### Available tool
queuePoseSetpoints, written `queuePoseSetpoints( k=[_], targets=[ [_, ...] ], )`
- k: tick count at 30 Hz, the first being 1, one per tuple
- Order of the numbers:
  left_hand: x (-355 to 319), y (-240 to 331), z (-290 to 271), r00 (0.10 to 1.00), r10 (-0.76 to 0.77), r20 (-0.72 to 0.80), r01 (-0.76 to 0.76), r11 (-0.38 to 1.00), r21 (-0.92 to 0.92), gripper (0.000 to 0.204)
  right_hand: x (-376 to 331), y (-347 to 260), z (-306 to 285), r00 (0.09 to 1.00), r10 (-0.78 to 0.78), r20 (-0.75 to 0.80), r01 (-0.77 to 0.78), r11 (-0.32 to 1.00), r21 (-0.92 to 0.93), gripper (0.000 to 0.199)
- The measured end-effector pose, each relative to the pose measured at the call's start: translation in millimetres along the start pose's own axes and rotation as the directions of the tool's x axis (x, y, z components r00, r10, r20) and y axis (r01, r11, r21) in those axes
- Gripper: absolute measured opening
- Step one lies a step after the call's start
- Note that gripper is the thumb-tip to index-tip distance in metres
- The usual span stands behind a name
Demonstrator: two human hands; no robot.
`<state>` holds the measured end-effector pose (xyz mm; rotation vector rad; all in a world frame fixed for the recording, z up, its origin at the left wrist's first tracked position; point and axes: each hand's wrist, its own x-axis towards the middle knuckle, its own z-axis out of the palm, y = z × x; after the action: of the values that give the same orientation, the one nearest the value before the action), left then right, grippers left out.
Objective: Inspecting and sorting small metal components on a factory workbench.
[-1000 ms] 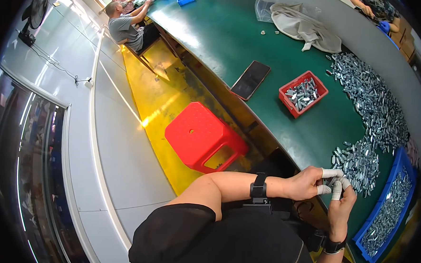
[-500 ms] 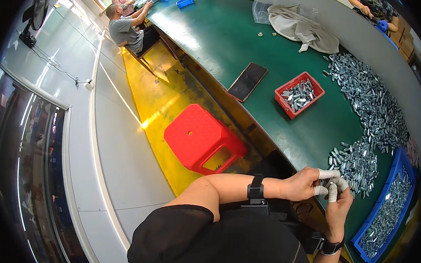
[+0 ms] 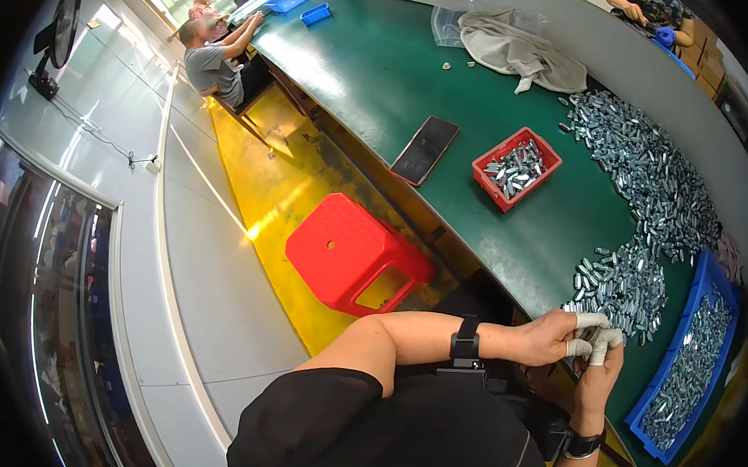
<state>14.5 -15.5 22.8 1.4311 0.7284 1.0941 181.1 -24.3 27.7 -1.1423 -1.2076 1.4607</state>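
Note:
My left hand and my right hand meet at the table's near edge, thumbs and fingertips wrapped in white tape. Pinched between their fingertips is a small metal piece, mostly covered by the fingers. Just beyond them lies a small heap of shiny metal pieces, which runs into a larger pile along the back partition. To the right, a blue tray holds many more small metal pieces. Farther left on the table, a red plastic bin is partly filled with similar pieces.
A phone lies on the green table near its edge. A grey cloth rests at the back. On the yellow floor stands a red stool. Two people sit at the far end; another person's hands show beyond the partition.
The view has shifted slightly, so the table things sit a little farther left. My hands stay together at the fingertips, and my left fingers have closed in nearer the right ones.

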Motion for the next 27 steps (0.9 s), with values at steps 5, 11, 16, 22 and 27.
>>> queuePoseSetpoints(
  k=[5, 11, 16, 22, 27],
  targets=[
    [18, -20, -6, 0.958, -0.228, -0.171, 0.235, 0.972, 0.021, 0.030, -16, 11, -24, 0.894, -0.447, -0.037, 0.325, 0.703, -0.633, 0.009],
    [17, -63, -76, 0.885, -0.015, -0.464, 0.144, 0.959, 0.244, 0.031, 6, -10, -161, 0.627, -0.495, -0.601, -0.042, 0.749, -0.661, 0.022],
    [16, -76, -60, 0.929, -0.002, -0.371, 0.083, 0.976, 0.202, 0.036, 5, 6, -223, 0.653, -0.464, -0.599, -0.355, 0.511, -0.783, 0.030],
    [12, -70, -57, 0.907, -0.045, -0.418, 0.140, 0.970, 0.200, 0.039, 47, 11, -152, 0.785, -0.414, -0.460, -0.200, 0.534, -0.822, 0.018],
    [15, -75, -63, 0.920, -0.025, -0.392, 0.116, 0.970, 0.212, 0.039, 63, 32, -149, 0.876, -0.296, -0.380, -0.207, 0.481, -0.852, 0.014]
  ],
)
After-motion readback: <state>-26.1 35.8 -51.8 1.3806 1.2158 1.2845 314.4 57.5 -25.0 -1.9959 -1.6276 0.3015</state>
